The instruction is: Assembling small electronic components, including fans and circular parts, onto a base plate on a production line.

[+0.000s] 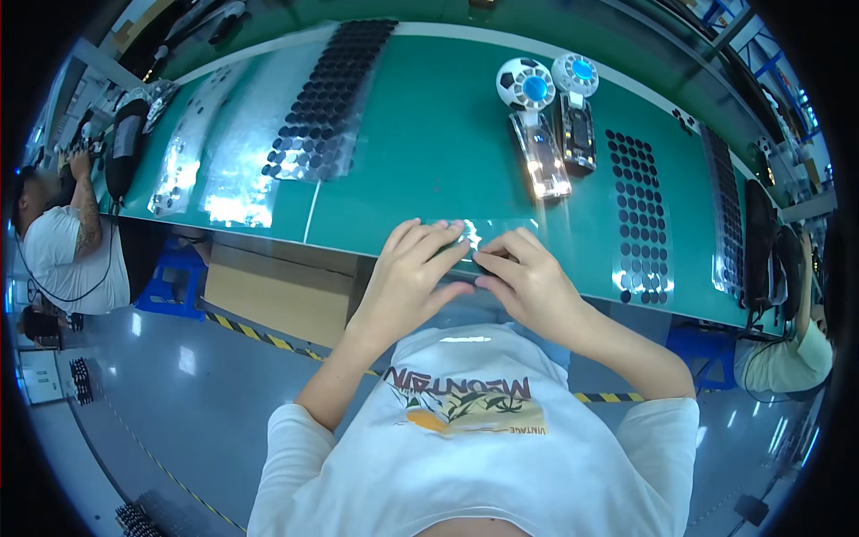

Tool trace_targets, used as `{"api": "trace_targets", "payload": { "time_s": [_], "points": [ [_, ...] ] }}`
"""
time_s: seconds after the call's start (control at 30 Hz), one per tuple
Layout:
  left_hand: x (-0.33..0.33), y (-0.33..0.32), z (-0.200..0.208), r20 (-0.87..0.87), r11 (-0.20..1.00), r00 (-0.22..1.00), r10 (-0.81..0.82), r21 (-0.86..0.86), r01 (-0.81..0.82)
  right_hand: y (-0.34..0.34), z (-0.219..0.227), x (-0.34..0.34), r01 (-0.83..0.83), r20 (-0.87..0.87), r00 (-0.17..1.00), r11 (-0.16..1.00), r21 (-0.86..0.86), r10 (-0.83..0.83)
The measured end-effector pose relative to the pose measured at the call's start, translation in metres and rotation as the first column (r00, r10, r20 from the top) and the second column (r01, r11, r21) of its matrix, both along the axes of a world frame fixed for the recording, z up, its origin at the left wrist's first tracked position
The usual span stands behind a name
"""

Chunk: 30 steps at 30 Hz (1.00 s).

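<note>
At the near edge of the green work table point(429, 170), both my hands are at a shiny clear plastic film point(479, 229). My left hand point(404, 279) is curled over its left side, fingers on top and thumb pointing inward. On the other side my right hand point(534, 285) pinches the film, thumb and index finger close together. Anything small between the fingertips is too hidden to make out. Beyond the right hand lie two handheld devices with clear bodies, one with a football-patterned round head point(525, 84) and one with a white round head point(574, 74).
Sheets of black round pads lie left point(327, 98) and right point(638, 215), another sheet point(721, 210) farther right. Clear plastic sheets point(242, 134) cover the table's left part. A cardboard piece point(277, 291) stands below the edge. People sit at left point(80, 242) and right point(792, 362).
</note>
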<state>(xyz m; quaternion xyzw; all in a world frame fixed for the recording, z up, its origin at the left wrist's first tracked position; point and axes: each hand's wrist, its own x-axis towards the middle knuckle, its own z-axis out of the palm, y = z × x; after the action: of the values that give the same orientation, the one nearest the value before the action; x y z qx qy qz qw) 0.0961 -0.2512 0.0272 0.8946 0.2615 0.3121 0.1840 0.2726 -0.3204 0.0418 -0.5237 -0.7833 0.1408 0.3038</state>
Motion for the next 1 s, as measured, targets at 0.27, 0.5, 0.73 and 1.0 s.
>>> {"api": "trace_targets", "payload": {
  "time_s": [0.27,0.5,0.73,1.0],
  "points": [
    [0.007,-0.005,-0.014,0.049,0.991,0.999,-0.008,0.130,0.002,-0.012,-0.007,0.001,0.081,0.018,0.996,0.985,0.150,-0.085],
    [0.007,-0.008,-0.017,0.081,0.994,0.997,-0.012,0.105,0.003,-0.005,0.011,0.006,0.062,-0.021,0.998,0.995,-0.084,-0.064],
    [0.006,-0.005,-0.014,0.076,0.996,0.997,-0.022,0.092,0.015,0.010,0.034,0.023,0.143,-0.262,0.938,0.940,-0.311,-0.229],
    [0.005,0.007,0.004,-0.014,1.000,1.000,-0.026,0.012,0.026,0.038,0.065,0.098,0.255,-0.558,0.740,0.924,-0.283,-0.375]
  ]
}}
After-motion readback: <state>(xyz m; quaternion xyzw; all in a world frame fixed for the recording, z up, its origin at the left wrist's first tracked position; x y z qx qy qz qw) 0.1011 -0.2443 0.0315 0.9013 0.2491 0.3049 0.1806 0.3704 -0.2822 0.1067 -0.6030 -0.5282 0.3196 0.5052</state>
